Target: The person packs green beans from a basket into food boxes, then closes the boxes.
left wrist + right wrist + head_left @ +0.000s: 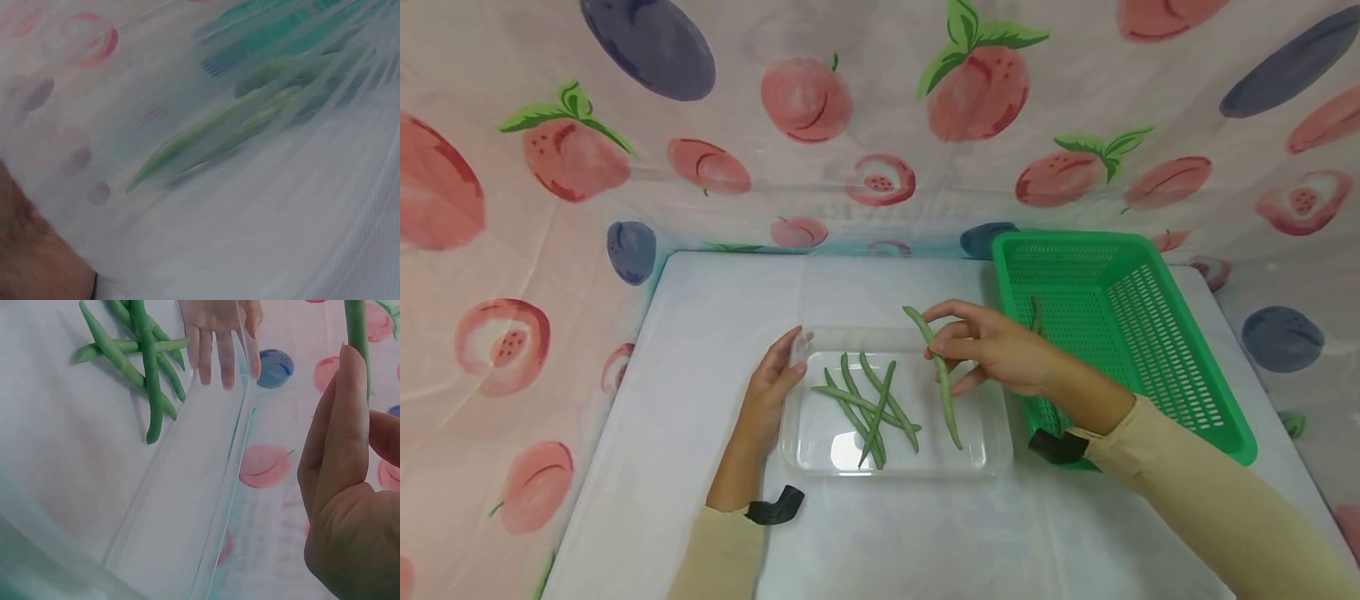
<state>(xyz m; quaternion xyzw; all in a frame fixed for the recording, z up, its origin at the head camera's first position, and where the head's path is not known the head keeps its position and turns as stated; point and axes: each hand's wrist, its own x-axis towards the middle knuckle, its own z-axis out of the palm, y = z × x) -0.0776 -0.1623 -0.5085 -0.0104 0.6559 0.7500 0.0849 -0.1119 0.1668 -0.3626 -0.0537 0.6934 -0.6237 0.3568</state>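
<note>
A single green bean is pinched near its upper end between thumb and fingertips of the right hand, so that it hangs slanted over the right part of the clear tray at centre frame — its lower tip low over the tray floor. A small heap of beans is gathered there, left of centre. The tray's left wall is steadied by the left hand, fingers straight against it. To the right stands the green basket, one bean inside — all on a white table.

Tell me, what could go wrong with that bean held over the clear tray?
The right hand pinches the bean only near its top, so it could slip or swing and land outside the clear tray. The left hand only rests against the tray's edge, so a bump might slide the tray and its beans.
</note>
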